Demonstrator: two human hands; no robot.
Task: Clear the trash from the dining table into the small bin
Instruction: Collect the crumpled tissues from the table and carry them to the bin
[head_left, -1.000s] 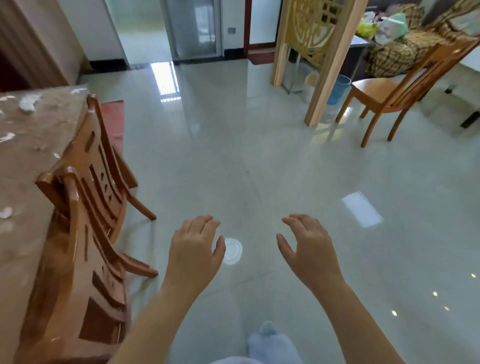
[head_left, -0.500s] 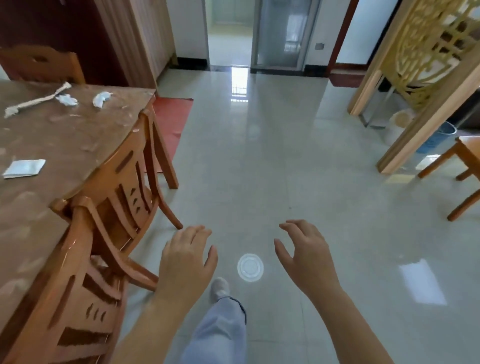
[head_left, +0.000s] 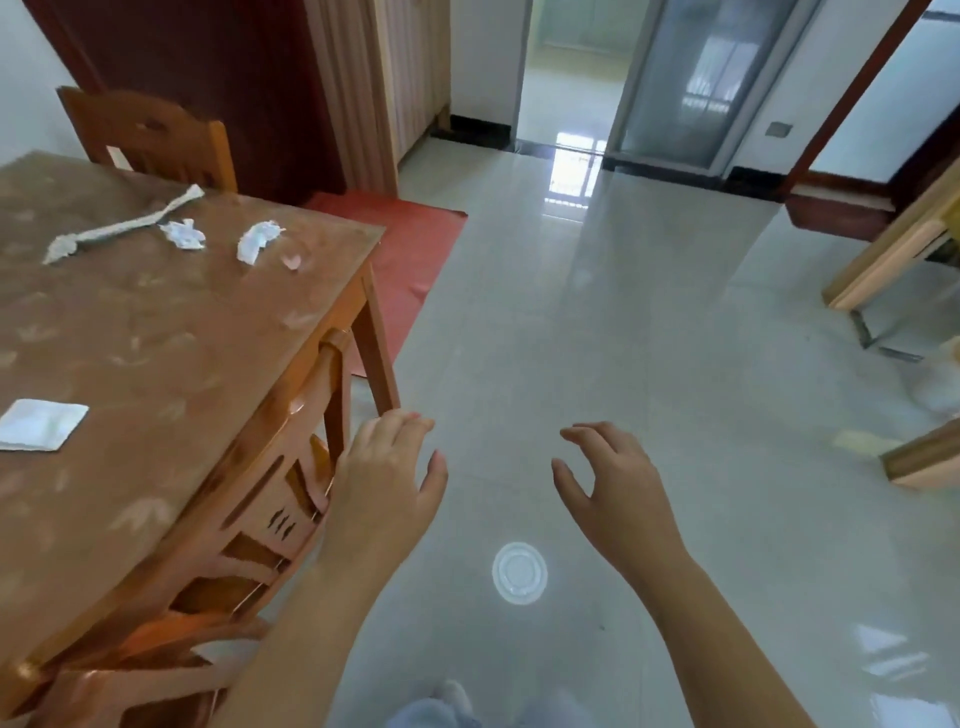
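As view swings left since 1 s ago, brown patterned counter (head_left: 156, 332) w/ white paper scraps (head_left: 182, 234) now fills frame; left hand (head_left: 387, 488) & right hand (head_left: 618, 493) loosely open, empty; pickup next.

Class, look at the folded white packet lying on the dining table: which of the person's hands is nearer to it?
Left. The left hand hovers by the chair beside the table, right of the packet; the right hand is farther right, over the floor.
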